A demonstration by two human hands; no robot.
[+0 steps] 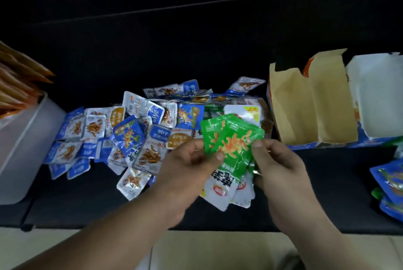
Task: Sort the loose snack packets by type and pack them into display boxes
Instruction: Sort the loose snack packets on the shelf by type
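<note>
Green snack packets (pixel 237 136) are pinched by both the left hand (pixel 187 165) and right hand (pixel 281 165), long axis roughly twelve-to-six. The open display box (pixel 294 106) lies at two o'clock, nearer the right hand.

Two bare hands, left hand (pixel 185 169) and right hand (pixel 281 167), each on a bare forearm. Left forearm (pixel 104 237) broad at the near left corner, right forearm (pixel 316 235) at the near right. Uncovered from wrist to near edge. Thumbnails (pixel 257 143) short, trimmed close. Knuckles lightly creased.
</note>
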